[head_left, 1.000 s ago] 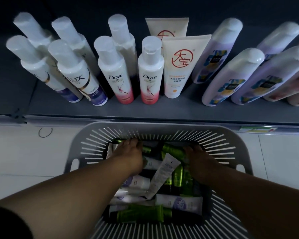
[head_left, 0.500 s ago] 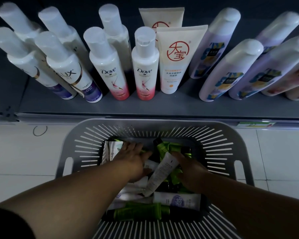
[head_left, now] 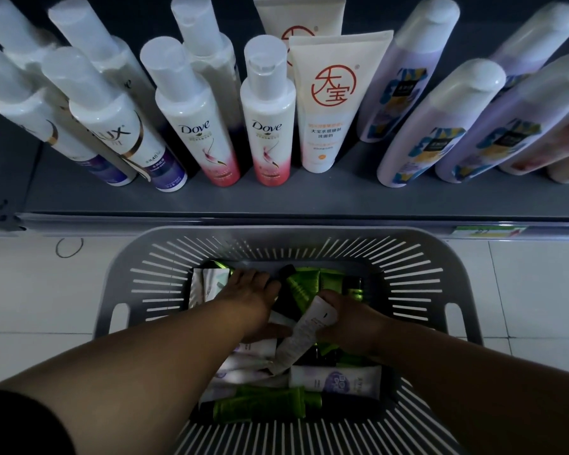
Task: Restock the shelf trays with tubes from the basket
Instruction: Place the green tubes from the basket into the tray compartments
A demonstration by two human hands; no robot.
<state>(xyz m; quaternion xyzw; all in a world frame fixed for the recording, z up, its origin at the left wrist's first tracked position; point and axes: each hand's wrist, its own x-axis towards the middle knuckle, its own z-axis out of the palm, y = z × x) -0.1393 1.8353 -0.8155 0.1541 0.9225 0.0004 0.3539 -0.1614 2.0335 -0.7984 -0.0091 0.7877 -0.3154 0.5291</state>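
Basket [head_left: 286, 233] beside shelf edge [head_left: 276, 221]; left hand [head_left: 247, 297] rests on tubes [head_left: 335, 379], fingers released; right hand [head_left: 352, 323] fingers grasping white tube [head_left: 304, 336]; Dove bottles [head_left: 266, 126] at twelve o'clock.

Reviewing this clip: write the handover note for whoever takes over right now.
Left hand: open, resting on tubes in the grey basket.
Right hand: grip around a tilted white tube, inside the basket.
The basket sits on the floor before the shelf; green tubes and more white ones lie in it.
Done: nothing visibly shelved.
Left: lift tubes out and place them; no trays in view.
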